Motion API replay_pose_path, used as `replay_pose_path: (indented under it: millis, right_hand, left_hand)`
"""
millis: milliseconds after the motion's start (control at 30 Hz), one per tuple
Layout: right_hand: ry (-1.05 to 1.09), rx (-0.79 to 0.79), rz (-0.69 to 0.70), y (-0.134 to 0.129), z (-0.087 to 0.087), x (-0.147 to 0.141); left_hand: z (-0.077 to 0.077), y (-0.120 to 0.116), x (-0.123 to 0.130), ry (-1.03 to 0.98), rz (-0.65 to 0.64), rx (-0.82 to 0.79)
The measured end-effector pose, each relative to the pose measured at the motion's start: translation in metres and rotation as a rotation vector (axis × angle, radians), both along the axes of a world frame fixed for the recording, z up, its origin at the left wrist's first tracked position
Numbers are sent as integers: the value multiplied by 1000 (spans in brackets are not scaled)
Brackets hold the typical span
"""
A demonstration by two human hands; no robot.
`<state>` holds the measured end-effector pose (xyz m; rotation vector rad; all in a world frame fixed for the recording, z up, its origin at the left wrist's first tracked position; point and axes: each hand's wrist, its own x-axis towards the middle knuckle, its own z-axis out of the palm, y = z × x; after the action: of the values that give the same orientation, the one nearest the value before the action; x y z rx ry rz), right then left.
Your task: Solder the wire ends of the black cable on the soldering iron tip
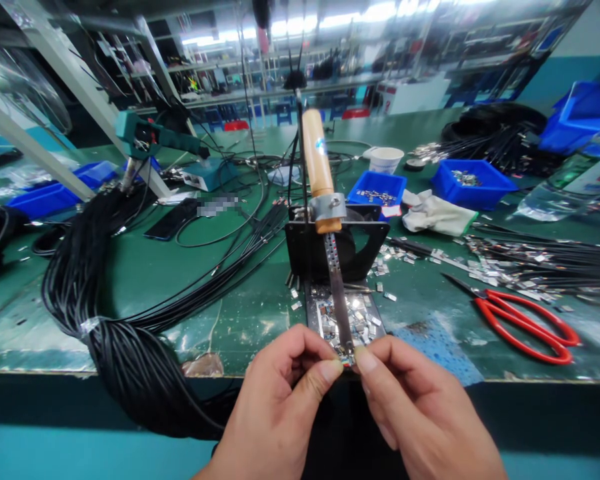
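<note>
A soldering iron [319, 167] with a wooden handle is clamped on a black metal stand [300, 250], its long shaft pointing down toward the front edge of the table. Right at its tip, my left hand [290, 393] pinches thumb and finger together from the left. My right hand [415, 400] does the same from the right. Between the fingertips is a small metallic piece [347, 361], mostly hidden, so its shape is unclear. Behind the fingers, small metal parts [363, 320] lie scattered on the stand's base.
A thick bundle of black cables [125, 373] hangs over the front edge at left. Red-handled scissors [525, 320] lie at right. Farther back are a blue bin [473, 183], a smaller blue tray [377, 190], a white glove [437, 215], a paper cup [385, 160] and a phone [170, 219].
</note>
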<state>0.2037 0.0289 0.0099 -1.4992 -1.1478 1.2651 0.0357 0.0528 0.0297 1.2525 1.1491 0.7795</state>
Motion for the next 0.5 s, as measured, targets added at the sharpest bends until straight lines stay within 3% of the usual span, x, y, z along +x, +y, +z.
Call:
replay_pose_path:
  millis: [300, 500]
  right_hand:
    - [25, -26, 9, -3, -3, -1]
    - [25, -100, -84, -8, 9, -8]
  left_hand:
    - [-1, -5, 0, 31, 38, 60]
    - [-2, -9, -5, 248, -3, 269]
